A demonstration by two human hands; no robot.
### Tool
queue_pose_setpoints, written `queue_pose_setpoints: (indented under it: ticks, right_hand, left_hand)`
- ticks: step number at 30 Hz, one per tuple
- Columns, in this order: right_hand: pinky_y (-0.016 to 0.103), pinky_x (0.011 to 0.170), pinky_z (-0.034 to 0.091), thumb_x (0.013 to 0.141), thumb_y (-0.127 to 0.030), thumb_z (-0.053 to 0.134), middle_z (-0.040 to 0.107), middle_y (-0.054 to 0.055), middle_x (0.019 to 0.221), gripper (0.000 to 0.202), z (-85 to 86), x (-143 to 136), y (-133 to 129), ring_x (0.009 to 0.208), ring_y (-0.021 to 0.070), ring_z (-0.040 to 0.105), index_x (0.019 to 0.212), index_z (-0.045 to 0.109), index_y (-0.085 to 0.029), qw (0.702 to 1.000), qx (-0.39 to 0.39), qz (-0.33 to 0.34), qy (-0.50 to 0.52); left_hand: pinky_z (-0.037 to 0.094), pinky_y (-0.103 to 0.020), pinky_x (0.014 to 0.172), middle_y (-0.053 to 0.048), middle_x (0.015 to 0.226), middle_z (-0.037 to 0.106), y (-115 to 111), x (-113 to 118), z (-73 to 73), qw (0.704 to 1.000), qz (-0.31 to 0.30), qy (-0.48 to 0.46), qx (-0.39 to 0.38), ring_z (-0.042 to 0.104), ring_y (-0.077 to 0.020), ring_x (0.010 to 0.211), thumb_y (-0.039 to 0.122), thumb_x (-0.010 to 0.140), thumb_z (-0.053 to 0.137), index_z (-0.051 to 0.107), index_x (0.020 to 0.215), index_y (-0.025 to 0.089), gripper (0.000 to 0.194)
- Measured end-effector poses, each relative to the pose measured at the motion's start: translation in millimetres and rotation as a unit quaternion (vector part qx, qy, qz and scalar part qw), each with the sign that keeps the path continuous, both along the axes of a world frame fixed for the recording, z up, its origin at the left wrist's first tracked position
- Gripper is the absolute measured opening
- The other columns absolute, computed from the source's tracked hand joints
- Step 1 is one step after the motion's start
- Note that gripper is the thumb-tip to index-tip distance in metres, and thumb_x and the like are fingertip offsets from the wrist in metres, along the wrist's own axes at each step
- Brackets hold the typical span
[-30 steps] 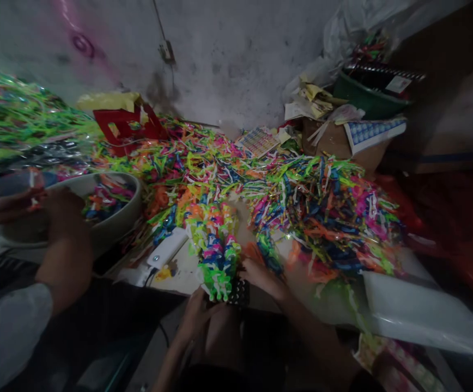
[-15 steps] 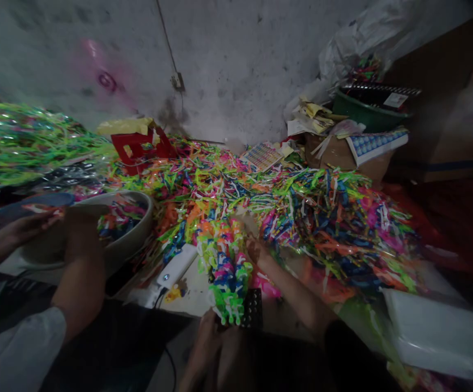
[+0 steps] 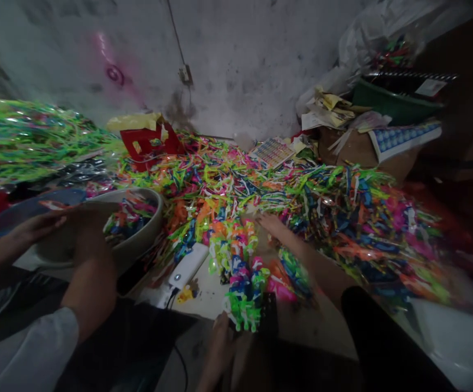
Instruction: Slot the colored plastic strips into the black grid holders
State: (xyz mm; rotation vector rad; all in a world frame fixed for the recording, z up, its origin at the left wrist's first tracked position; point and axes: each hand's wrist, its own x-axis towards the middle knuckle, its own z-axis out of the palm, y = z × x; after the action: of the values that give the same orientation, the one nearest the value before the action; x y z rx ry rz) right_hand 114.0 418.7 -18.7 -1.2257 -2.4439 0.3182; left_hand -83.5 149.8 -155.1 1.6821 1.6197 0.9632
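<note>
Rows of small bright plastic figures (image 3: 240,267), green at the near end, then blue, pink, orange and yellow, stand in front of me. A black perforated rack (image 3: 270,313) shows at their right side. My left hand (image 3: 221,332) is at the near left corner of the rows, thumb against the green figures; its other fingers are hidden in shadow. Past the far right end of the rows, my right hand (image 3: 270,224) stretches over the table with fingers extended, near the big heap of coloured plastic pieces (image 3: 343,218). I see nothing held in it.
Left of me, a co-worker's hands (image 3: 44,226) are at a pale bowl (image 3: 158,209) of coloured pieces. A white power bank (image 3: 189,265) with a cable lies beside the rows. A red box (image 3: 138,142), a green basin (image 3: 395,103) and a white package (image 3: 453,337) stand around.
The view has turned a little left. My right hand has moved forward, away from the figures' side. A small bundle of coloured pieces now shows below my right forearm.
</note>
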Motion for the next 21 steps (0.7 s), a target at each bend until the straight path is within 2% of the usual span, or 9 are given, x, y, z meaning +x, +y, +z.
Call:
queue_pose_setpoints:
  ticks: [2, 4, 7, 9, 11, 13, 15, 18, 21]
  right_hand:
    - [0.041, 0.091, 0.045, 0.085, -0.007, 0.054, 0.059, 0.012, 0.115, 0.024, 9.1, 17, 2, 0.112, 0.0248, 0.052, 0.107, 0.060, -0.015, 0.999, 0.004, -0.041, -0.010]
    - [0.039, 0.092, 0.043, 0.081, -0.001, 0.051, 0.061, 0.014, 0.111, 0.027, 16.1, 37, -5, 0.112, 0.0257, 0.052, 0.104, 0.060, -0.013, 0.995, 0.007, -0.102, 0.015]
    - [0.034, 0.082, 0.047, 0.082, -0.015, 0.056, 0.066, 0.010, 0.094, 0.014, 13.9, 64, -34, 0.093, 0.0220, 0.061, 0.094, 0.061, -0.012, 0.977, -0.031, -0.173, 0.119]
    - [0.030, 0.071, 0.050, 0.080, -0.027, 0.059, 0.065, 0.004, 0.079, 0.014, 1.3, 75, -66, 0.076, 0.0185, 0.062, 0.086, 0.060, -0.014, 0.952, -0.113, -0.174, 0.226]
    - [0.027, 0.064, 0.050, 0.078, -0.035, 0.060, 0.064, 0.001, 0.075, 0.020, -18.1, 78, -104, 0.070, 0.0165, 0.062, 0.082, 0.059, -0.016, 0.912, -0.216, -0.126, 0.324]
    - [0.026, 0.064, 0.049, 0.073, -0.039, 0.065, 0.065, 0.001, 0.078, 0.024, -40.2, 72, -140, 0.071, 0.0159, 0.061, 0.080, 0.060, -0.016, 0.894, -0.266, -0.081, 0.351]
    - [0.027, 0.061, 0.049, 0.071, -0.044, 0.066, 0.064, -0.001, 0.070, 0.029, -60.3, 61, -167, 0.066, 0.0156, 0.061, 0.076, 0.059, -0.017, 0.872, -0.326, -0.055, 0.361]
    - [0.028, 0.060, 0.051, 0.071, -0.048, 0.066, 0.064, -0.002, 0.068, 0.032, -79.8, 45, -186, 0.064, 0.0160, 0.063, 0.077, 0.058, -0.017, 0.845, -0.388, -0.039, 0.367]
    - [0.028, 0.059, 0.052, 0.071, -0.047, 0.067, 0.065, 0.000, 0.073, 0.032, -85.3, 38, -186, 0.064, 0.0160, 0.063, 0.080, 0.059, -0.018, 0.850, -0.383, -0.047, 0.359]
  left_hand:
    - [0.050, -0.040, 0.076, -0.008, 0.092, 0.067, 1, 1, 3.4, 1.000, -0.008, 0.005, 0.006, 0.061, -0.0259, 0.084, 0.036, 0.069, 0.067, 0.064, 0.096, 0.020, 0.032]
    - [0.050, -0.039, 0.072, -0.007, 0.085, 0.067, 3, 3, 6.1, 1.000, -0.015, 0.018, 0.002, 0.060, -0.0247, 0.077, 0.037, 0.069, 0.067, 0.064, 0.092, 0.019, 0.029]
    - [0.049, -0.039, 0.074, -0.008, 0.086, 0.067, 4, 5, 8.4, 1.000, -0.006, 0.027, -0.005, 0.060, -0.0262, 0.080, 0.040, 0.067, 0.067, 0.064, 0.090, 0.017, 0.032]
    - [0.048, -0.040, 0.079, -0.008, 0.090, 0.067, 3, 6, 9.5, 1.000, -0.008, 0.025, -0.002, 0.061, -0.0264, 0.085, 0.041, 0.068, 0.067, 0.063, 0.094, 0.017, 0.036]
    - [0.047, -0.040, 0.082, -0.008, 0.094, 0.067, 2, 6, 10.7, 1.000, -0.009, 0.021, 0.008, 0.061, -0.0260, 0.089, 0.042, 0.069, 0.067, 0.061, 0.099, 0.017, 0.039]
    - [0.047, -0.040, 0.083, -0.009, 0.096, 0.067, 0, 7, 11.8, 1.000, -0.009, 0.022, 0.015, 0.061, -0.0261, 0.091, 0.043, 0.070, 0.067, 0.061, 0.100, 0.017, 0.040]
    - [0.047, -0.041, 0.083, -0.009, 0.096, 0.067, -1, 7, 11.7, 1.000, -0.009, 0.025, 0.015, 0.061, -0.0266, 0.092, 0.044, 0.070, 0.067, 0.061, 0.101, 0.016, 0.041]
    - [0.047, -0.042, 0.085, -0.011, 0.099, 0.067, -2, 7, 9.8, 1.000, -0.013, 0.023, 0.011, 0.061, -0.0272, 0.094, 0.043, 0.068, 0.068, 0.060, 0.102, 0.015, 0.044]
    - [0.045, -0.043, 0.088, -0.010, 0.101, 0.067, -3, 7, 8.9, 1.000, -0.018, 0.021, 0.006, 0.061, -0.0268, 0.096, 0.041, 0.068, 0.068, 0.060, 0.101, 0.016, 0.042]
